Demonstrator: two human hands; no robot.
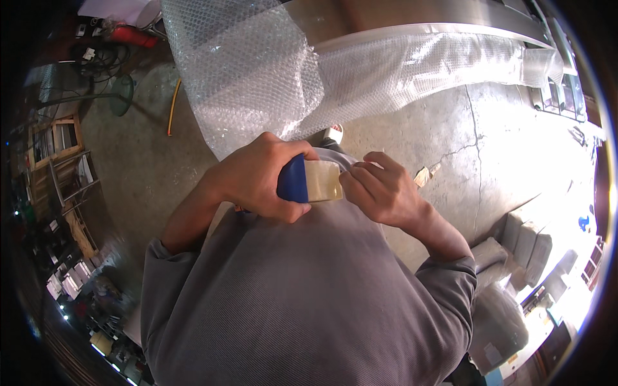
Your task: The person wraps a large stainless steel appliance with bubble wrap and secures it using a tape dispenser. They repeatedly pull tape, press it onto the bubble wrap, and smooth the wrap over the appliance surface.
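In front of my chest, my left hand (261, 180) is wrapped round a packing tape dispenser (293, 180) with a blue side. A wide strip of clear, yellowish tape (324, 181) shows at its right. My right hand (380, 192) is closed, with thumb and fingers pinched at the right edge of this tape. Beyond my hands, bubble wrap (251, 77) hangs in a loose sheet and runs to the right along a long metal panel (418, 19).
The floor is cracked concrete (444, 141). A yellow-orange strip (174, 106) lies at left, near a round-based stand (121, 95) and black cables (96, 64). Wrapped grey bundles (528, 241) are stacked at right. A white shoe (334, 134) shows below the bubble wrap.
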